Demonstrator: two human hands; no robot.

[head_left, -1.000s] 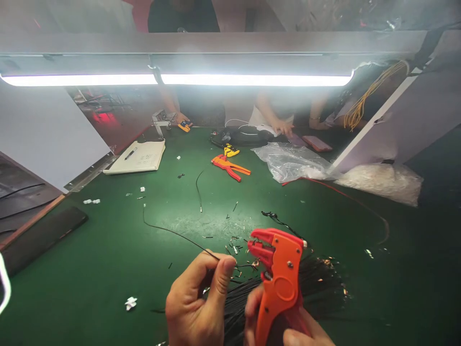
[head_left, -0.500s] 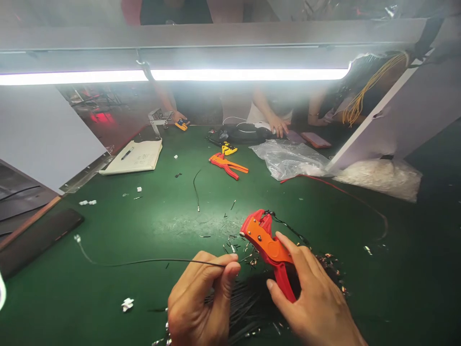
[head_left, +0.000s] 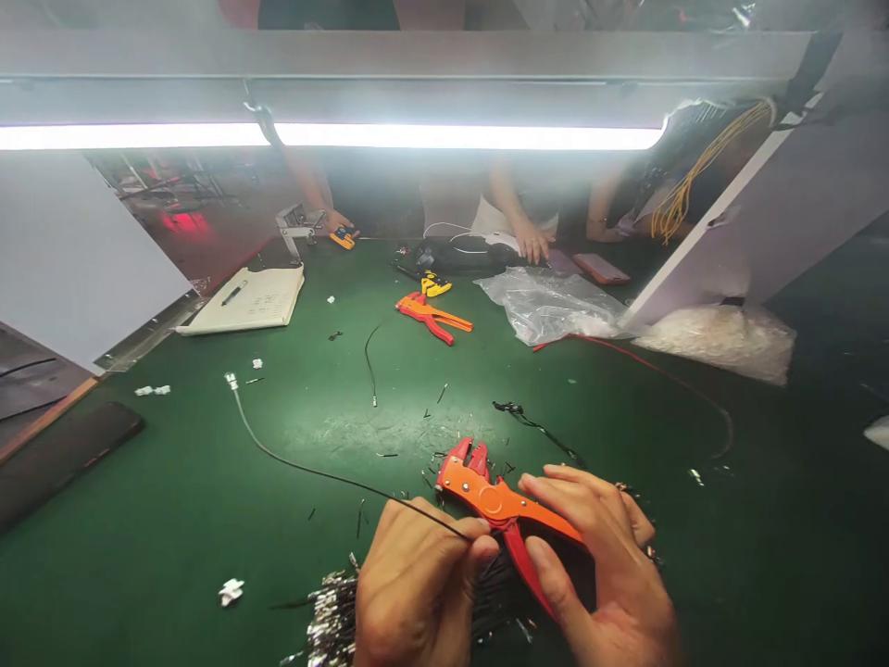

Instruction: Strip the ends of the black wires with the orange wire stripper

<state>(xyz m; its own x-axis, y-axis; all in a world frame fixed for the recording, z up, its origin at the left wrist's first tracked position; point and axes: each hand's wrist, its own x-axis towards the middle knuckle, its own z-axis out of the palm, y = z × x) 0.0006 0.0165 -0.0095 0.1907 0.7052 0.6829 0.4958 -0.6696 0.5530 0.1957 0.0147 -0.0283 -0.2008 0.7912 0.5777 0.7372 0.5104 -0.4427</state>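
My left hand (head_left: 431, 579) pinches a thin black wire (head_left: 333, 477) between thumb and fingertips. The wire curves away to the upper left and ends in a pale terminal (head_left: 231, 381). In my right hand (head_left: 601, 556) is a red and orange wire stripper (head_left: 490, 500), its handles spread and its jaws pointing to the upper left. The left fingertips are close beside the stripper's body; whether they touch cannot be told. Beneath both hands lies a bundle of black wires (head_left: 496, 593), partly hidden, with metal terminals (head_left: 331, 611) at its left end.
A second wire stripper (head_left: 434, 318) and a yellow-black tool (head_left: 435, 283) lie farther back. A notebook (head_left: 243, 301) is at the left, a plastic bag (head_left: 548, 304) at the right. Wire scraps dot the green table (head_left: 173, 500). Co-workers' hands (head_left: 532, 243) rest at the far edge.
My left hand has moved right, toward the stripper, and the wire's terminal end has swung right and up. The stripper has shifted lower and left, exposing the black lead behind it.
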